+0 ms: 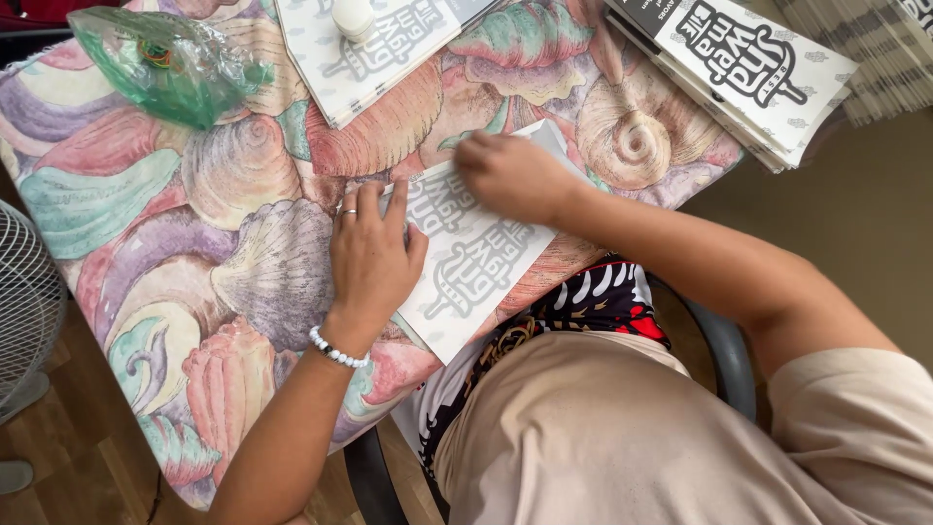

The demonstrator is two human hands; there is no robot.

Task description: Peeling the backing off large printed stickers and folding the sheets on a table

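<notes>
A flat white paper sheet (476,262) with dark printed lettering lies on the shell-patterned tablecloth (224,204) near the table's edge. My left hand (372,255), with a ring and a white bead bracelet, presses flat on the sheet's left side, fingers spread. My right hand (510,175) rests on the sheet's upper part, fingers curled down against the paper and slightly blurred.
A stack of similar printed sheets (753,63) sits at the upper right, another stack (374,49) with a small white bottle (352,17) on it at the top. A green plastic bag (165,63) lies at the upper left. A white fan (24,301) stands at the left.
</notes>
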